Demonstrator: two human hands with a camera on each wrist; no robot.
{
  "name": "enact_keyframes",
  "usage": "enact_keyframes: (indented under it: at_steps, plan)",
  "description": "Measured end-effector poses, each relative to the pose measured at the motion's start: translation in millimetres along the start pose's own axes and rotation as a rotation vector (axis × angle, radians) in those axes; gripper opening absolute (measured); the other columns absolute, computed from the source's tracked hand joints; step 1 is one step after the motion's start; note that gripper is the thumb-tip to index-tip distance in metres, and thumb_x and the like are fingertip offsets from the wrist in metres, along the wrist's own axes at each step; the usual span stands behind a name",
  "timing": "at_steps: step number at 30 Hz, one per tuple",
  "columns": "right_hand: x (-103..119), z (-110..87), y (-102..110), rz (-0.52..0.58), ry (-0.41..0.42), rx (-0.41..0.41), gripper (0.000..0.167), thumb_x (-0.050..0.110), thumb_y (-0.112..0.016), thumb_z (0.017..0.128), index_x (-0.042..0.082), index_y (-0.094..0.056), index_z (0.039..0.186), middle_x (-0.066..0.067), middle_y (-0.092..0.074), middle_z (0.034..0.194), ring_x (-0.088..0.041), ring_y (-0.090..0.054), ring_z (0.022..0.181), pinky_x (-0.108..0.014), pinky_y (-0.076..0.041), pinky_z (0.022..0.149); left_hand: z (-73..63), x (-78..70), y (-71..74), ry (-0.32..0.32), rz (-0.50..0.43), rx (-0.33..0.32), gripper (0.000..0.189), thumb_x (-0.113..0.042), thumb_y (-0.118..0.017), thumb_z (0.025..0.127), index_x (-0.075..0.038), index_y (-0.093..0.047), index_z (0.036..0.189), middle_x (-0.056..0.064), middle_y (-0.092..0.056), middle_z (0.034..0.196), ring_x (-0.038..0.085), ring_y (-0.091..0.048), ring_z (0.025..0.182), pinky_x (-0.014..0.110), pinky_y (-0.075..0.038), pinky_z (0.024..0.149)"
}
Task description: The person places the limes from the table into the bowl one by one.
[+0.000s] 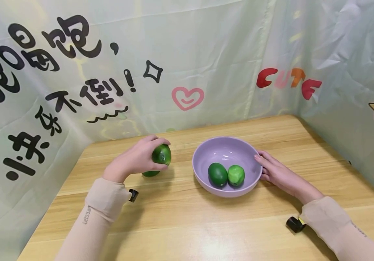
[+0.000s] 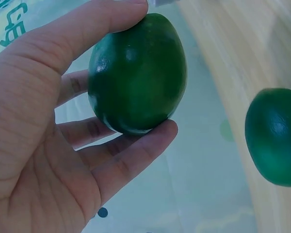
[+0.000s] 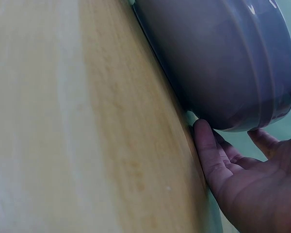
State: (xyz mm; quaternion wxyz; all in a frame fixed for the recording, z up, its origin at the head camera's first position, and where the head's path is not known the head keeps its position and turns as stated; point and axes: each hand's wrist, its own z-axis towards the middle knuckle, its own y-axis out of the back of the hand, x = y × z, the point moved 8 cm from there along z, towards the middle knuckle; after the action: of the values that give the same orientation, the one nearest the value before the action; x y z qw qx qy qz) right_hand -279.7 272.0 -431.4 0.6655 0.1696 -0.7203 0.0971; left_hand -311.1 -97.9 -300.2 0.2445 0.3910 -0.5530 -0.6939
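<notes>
My left hand (image 1: pixel 141 155) grips a dark green lime (image 1: pixel 162 154) between thumb and fingers, above the table. In the left wrist view the lime (image 2: pixel 138 75) shows smooth and glossy, the fingertips beneath it. A second lime (image 1: pixel 151 174) lies on the table under this hand, partly hidden by it in the head view. My right hand (image 1: pixel 276 170) holds the right side of a purple bowl (image 1: pixel 221 145), thumb at the rim and fingers against the outer wall. Inside the bowl sit a dark green lime (image 1: pixel 217 174) and a lighter green one (image 1: pixel 236 175), side by side.
The wooden table (image 1: pixel 180 224) carries the bowl near its middle. Pale printed cloth (image 1: pixel 226 72) hangs behind and along both sides of the table. A small black camera (image 1: pixel 295 224) sits at the right wrist, another (image 1: pixel 133 195) at the left.
</notes>
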Motion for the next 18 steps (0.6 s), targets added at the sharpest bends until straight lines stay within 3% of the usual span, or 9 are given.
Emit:
enact_keyframes:
  at_steps: [18]
  plan:
    - [1,-1.2,0,-0.002,0.005,0.002,0.071,0.041,-0.033,0.118,-0.003,-0.008,0.168,-0.039,-0.023,0.167,0.007,-0.061,0.118,-0.018,-0.056,0.098,20.5,-30.8,-0.8,-0.081,-0.018,0.009,0.069,-0.033,-0.094,0.082,-0.019,-0.064,0.143,0.012,-0.061,0.137,0.029,-0.067,0.110,0.046,-0.061,0.095]
